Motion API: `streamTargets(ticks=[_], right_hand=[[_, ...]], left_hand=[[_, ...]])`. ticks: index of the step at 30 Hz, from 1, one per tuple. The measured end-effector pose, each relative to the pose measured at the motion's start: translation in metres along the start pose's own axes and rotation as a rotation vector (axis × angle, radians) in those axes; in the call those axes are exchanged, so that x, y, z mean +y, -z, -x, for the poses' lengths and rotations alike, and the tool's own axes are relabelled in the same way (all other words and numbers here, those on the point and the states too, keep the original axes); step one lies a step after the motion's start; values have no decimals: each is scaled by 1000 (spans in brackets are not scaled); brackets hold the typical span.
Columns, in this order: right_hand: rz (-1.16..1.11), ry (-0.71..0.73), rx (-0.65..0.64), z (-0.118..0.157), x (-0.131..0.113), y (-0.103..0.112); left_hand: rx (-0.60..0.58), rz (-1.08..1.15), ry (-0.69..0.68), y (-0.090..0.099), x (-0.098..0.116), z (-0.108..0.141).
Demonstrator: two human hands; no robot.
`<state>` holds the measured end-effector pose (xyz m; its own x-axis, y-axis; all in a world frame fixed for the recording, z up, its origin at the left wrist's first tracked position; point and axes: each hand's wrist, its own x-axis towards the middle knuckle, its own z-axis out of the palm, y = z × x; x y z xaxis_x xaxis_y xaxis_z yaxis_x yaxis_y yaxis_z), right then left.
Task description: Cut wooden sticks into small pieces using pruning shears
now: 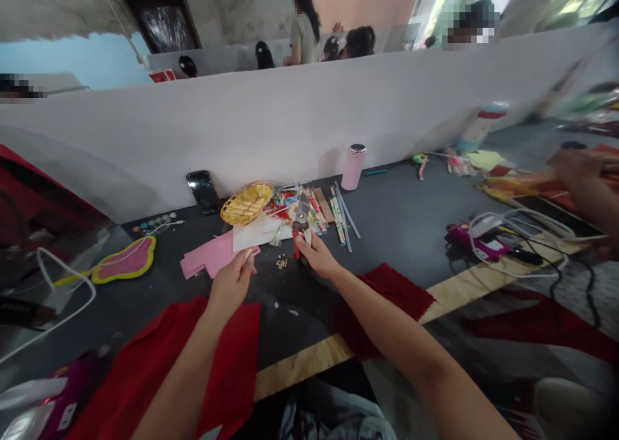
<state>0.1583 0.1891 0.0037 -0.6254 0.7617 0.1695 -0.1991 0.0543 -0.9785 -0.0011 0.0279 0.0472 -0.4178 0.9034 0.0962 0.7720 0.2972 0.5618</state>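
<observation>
Two pink sheets, or one folded in two [196,264], lie on the dark desk [387,227]; they look light and limp, likely to crease, so an edge would be the place to lift them. Just right of them, the left grip [233,277] is pinched at the fingertips around a small pale piece [248,253], held up off the desk; its exact form is too small to tell. It is probably next to weightless and easy to drop, perhaps brittle, best taken by its end between thumb and finger. Further right, a little scatter of pale bits [281,262] rests on the desk between the two grips; they look hard and apt to roll, so fingertips suit them singly. Beside them, the pliers [302,210] point away from the wearer, metal head outward, with the right grip [318,254] closed around the red handles. They should be the heaviest of these things, stiff and sturdy, with weight toward the head; the handles are the place to hold, well back from the metal. Right of that forearm, a dark red cloth [394,291] looks soft and floppy.
</observation>
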Motion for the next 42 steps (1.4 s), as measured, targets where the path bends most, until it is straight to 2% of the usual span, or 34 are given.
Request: streamTargets(ticks=[2,5,9,12,15,20,23,26,29,33,35,38,40,42], right_hand=[[-37,-25,-21,2,-10,-14],[-100,-68,-43,4,-27,-38],[-256,-168,-123,10,-42,-65],[-282,-198,-154,15,-44,-74],[-343,-234,-225,18,-43,-74],[-443,-295,-355,17,-50,-61],[-497,-226,-343,11,-60,-44],[-467,-181,-295,3,-66,-24],[-290,-148,-222,1,-61,-9],[206,85,-132,4,-38,-5],[507,194,-163,7,-26,-7],[905,255,-256,12,-14,-13],[1080,278,-296,14,-11,-15],[1156,301,-312,16,-9,-17]], left_hand=[[-27,23,6,-7,2,5],[-40,12,-48,-11,17,6],[15,110,-66,-5,38,5],[23,98,8,1,39,7],[-2,53,66,6,30,12],[-16,17,15,22,26,18],[86,61,19,33,24,18],[176,158,12,34,13,12],[248,245,-3,24,2,4],[335,333,33,9,-1,0],[368,357,61,4,0,1],[416,390,77,-2,-2,4],[430,427,74,-5,-3,6],[436,470,61,-7,-4,8]])
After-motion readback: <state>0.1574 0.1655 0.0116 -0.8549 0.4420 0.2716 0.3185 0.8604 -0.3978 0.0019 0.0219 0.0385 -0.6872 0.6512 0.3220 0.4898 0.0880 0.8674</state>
